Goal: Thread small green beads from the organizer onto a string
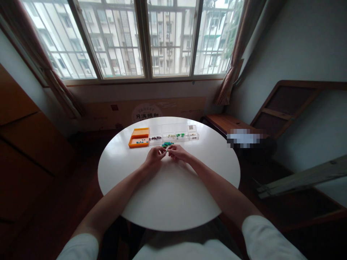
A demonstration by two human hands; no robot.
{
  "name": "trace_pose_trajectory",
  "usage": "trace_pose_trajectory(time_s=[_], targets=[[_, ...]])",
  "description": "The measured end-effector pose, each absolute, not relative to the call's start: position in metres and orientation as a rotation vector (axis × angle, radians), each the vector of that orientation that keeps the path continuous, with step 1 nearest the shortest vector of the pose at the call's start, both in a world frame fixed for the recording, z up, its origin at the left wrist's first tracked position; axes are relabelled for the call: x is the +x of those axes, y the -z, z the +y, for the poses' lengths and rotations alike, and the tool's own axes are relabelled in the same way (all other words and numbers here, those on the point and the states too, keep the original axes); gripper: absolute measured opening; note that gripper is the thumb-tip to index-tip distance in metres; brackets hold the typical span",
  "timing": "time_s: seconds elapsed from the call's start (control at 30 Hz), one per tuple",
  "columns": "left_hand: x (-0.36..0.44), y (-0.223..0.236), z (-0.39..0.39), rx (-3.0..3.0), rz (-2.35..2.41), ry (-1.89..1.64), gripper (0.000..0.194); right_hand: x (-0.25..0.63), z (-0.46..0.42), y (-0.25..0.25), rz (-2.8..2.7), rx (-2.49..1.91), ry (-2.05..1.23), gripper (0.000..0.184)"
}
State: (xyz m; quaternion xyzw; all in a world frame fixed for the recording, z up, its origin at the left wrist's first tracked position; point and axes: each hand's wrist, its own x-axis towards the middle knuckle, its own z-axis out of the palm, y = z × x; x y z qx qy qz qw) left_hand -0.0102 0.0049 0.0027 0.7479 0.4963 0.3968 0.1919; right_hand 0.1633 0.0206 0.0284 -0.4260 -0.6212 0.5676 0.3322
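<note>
My left hand [156, 154] and my right hand [177, 152] meet over the middle of the round white table, fingertips nearly touching. Both are closed in a pinch around a small green piece [167, 150], too small to make out its kind. Just beyond the fingers lies a pile of small green and blue pieces [168, 144], partly hidden by my hands. Which hand bears the piece more firmly, I cannot tell.
Beyond my left hand an orange case [139, 146] stands open with several small blue pieces. To its right, clear plastic boxes [182, 139] hold dark, pale and green bits. The white table [168, 195] has a round edge. A wooden bench [230, 122] stands at the right.
</note>
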Motion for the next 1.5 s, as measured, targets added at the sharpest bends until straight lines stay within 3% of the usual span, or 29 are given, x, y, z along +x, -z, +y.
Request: trace_pose_trajectory(time_s=[1.5], targets=[[-0.0069,-0.0027,0.0012,2.135,1.397,-1.05,0.028,0.1635,0.0247,-0.023,-1.648,-1.042,-1.465,0.005]])
